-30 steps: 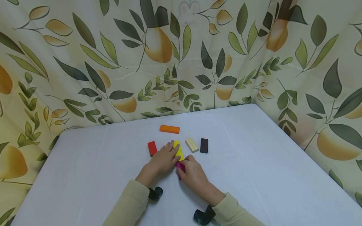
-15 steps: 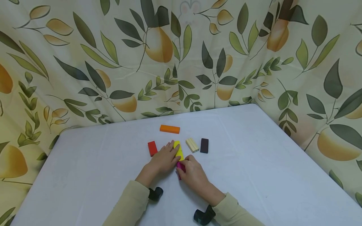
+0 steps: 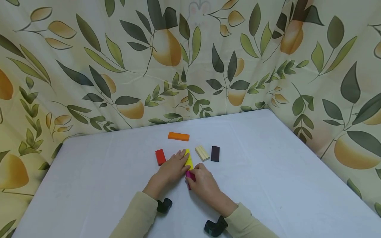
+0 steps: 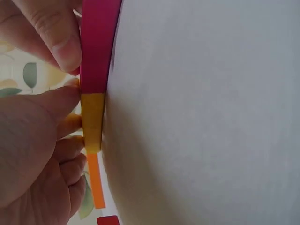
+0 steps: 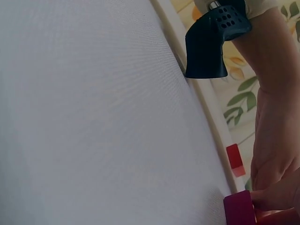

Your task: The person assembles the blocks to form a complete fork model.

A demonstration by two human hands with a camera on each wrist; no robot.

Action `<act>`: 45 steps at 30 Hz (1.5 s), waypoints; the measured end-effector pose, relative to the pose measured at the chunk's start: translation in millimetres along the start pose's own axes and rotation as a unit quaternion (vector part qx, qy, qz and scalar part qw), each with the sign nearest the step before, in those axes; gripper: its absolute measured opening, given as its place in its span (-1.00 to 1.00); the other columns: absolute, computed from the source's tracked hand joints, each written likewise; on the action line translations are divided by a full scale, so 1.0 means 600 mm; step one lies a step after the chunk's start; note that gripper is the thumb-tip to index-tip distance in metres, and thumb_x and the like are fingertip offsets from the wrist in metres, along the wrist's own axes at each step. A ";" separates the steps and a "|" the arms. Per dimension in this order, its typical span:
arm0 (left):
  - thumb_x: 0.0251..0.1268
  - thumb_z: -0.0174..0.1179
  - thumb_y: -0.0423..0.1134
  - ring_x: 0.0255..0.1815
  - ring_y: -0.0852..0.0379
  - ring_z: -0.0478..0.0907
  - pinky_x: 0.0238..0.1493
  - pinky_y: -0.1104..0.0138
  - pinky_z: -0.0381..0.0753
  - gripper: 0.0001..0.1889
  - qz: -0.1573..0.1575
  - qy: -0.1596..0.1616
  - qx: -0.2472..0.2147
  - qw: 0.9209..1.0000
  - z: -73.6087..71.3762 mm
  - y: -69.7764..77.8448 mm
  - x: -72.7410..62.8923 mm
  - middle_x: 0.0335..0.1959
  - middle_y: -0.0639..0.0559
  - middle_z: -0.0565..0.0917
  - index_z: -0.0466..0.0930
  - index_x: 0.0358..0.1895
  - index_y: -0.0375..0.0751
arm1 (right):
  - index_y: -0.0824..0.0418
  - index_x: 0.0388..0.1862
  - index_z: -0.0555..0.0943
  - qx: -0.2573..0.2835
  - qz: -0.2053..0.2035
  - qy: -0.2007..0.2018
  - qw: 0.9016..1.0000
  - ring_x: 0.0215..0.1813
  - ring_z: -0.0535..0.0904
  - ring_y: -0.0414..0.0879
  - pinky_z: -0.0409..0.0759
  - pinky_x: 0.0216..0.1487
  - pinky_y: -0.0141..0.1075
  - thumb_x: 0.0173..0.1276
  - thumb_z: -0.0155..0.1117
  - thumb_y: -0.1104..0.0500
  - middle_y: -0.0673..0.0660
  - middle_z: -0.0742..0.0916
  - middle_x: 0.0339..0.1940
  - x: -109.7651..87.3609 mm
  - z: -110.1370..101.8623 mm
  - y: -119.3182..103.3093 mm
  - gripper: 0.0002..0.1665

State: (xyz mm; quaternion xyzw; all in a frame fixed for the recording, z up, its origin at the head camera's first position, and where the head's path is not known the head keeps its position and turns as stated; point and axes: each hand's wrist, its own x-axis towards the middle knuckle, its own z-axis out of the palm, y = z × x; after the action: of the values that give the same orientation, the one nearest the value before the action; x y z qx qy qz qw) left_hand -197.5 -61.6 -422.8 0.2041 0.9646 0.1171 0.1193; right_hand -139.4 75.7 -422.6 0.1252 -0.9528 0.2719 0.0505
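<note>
A yellow block (image 3: 189, 162) lies end to end with a magenta block (image 3: 191, 175) on the white table, in the middle of the head view. My left hand (image 3: 172, 168) rests on the yellow block, its fingers extended over the far part and its thumb by the near end. With thumb and index finger, my right hand (image 3: 205, 182) pinches the magenta block. The left wrist view shows the magenta block (image 4: 97, 51) meeting the yellow block (image 4: 92, 123) in one line. In the right wrist view, the end of the magenta block (image 5: 239, 209) faces the camera.
A red block (image 3: 160, 157) lies left of the left hand and an orange block (image 3: 178, 136) lies crosswise farther back. To the right are a pale ridged wooden block (image 3: 202, 153) and a dark block (image 3: 215, 154). A patterned curtain (image 3: 166, 82) hangs behind the table (image 3: 282, 185).
The left fingers have shifted slightly to the right, covering more of the yellow block's far end. The right hand and the other blocks keep their places.
</note>
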 end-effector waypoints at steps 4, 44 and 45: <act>0.34 -0.06 0.09 0.43 0.07 -0.05 0.26 0.10 0.20 -0.36 -0.006 -0.003 -0.017 1.000 0.000 0.002 -0.001 0.45 0.02 0.04 0.07 0.43 -0.02 | 0.30 -0.24 0.69 0.002 -0.007 -0.001 1.000 -0.33 0.50 -0.13 0.62 -0.34 -0.37 0.03 0.46 0.11 0.13 0.56 -0.34 0.001 -0.002 0.002 -0.64; 0.32 0.03 0.03 0.40 0.12 0.03 0.22 0.19 0.28 -0.37 0.018 0.027 -0.068 0.997 0.006 -0.007 -0.004 0.40 0.07 0.16 0.12 0.41 -0.06 | 0.38 -0.17 0.67 -0.014 -0.015 -0.006 1.000 -0.20 0.56 -0.05 0.59 -0.15 -0.27 0.22 0.29 0.08 0.19 0.66 -0.24 0.103 -0.045 0.016 -0.63; 0.32 0.03 0.03 0.40 0.13 0.03 0.23 0.20 0.28 -0.37 0.019 0.028 -0.067 0.997 0.005 -0.007 -0.004 0.40 0.07 0.16 0.12 0.41 -0.07 | 0.38 -0.17 0.67 -0.013 -0.013 -0.008 1.000 -0.20 0.56 -0.05 0.59 -0.14 -0.27 0.23 0.29 0.08 0.20 0.66 -0.23 0.108 -0.046 0.015 -0.63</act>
State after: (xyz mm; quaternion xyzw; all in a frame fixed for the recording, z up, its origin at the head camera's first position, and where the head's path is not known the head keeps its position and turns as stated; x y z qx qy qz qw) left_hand -196.2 -65.9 -426.5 0.2107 0.9534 0.1896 0.1036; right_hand -203.2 84.0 -393.2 0.1391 -0.9550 0.2577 0.0478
